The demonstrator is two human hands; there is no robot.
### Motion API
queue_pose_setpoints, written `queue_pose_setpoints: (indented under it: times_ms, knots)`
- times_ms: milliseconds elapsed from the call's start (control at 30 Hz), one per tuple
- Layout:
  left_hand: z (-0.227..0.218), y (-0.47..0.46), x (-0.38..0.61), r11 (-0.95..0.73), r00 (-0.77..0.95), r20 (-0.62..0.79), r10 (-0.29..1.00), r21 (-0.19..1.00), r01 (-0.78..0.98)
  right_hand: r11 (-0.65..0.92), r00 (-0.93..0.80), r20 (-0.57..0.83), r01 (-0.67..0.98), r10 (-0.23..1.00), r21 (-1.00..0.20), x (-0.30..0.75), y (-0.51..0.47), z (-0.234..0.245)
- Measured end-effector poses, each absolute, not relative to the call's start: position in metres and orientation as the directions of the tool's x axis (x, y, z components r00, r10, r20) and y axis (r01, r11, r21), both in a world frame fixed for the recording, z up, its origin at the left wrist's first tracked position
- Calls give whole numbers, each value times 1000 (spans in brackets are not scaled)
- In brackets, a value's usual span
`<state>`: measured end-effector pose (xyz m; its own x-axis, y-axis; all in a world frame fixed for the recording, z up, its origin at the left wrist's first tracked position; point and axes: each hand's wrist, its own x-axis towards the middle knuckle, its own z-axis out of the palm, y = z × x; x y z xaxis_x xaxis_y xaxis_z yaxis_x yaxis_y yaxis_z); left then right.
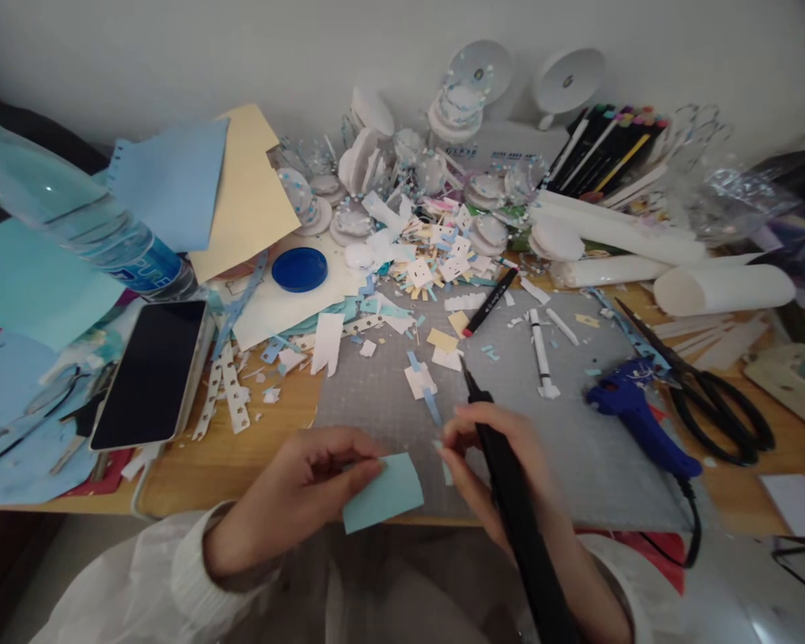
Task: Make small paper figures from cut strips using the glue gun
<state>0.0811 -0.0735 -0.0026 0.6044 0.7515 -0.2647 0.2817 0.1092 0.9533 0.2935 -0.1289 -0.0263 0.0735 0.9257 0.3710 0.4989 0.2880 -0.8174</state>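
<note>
My left hand [295, 496] pinches a small light-blue paper piece [384, 492] at the near edge of a grey cutting mat [577, 447]. My right hand [503, 470] is closed around a long black pen-shaped tool [510, 501], whose tip points away from me toward the paper scraps. The fingertips of that hand also touch a tiny pale strip [446, 470] beside the blue paper. Both hands sit close together over the mat's front edge.
A smartphone [151, 371] lies at left beside a water bottle [80, 219] and blue paper sheets. A blue glue gun [634, 420] and black scissors [711, 394] lie at right. Paper scraps, a blue lid [300, 269], white rolls [721, 288] and markers crowd the back.
</note>
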Motion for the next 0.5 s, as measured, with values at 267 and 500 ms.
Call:
queue_pose_setpoints:
  times_ms: [267,500]
  knots:
    - [-16,-73,64,-678,523,434,734,516,524,176,113,420,788,900,-590,339,-110,-48]
    - [-39,-85,61,-765,711,303,635,372,525,137,227,515,807,827,-575,350,-122,-40]
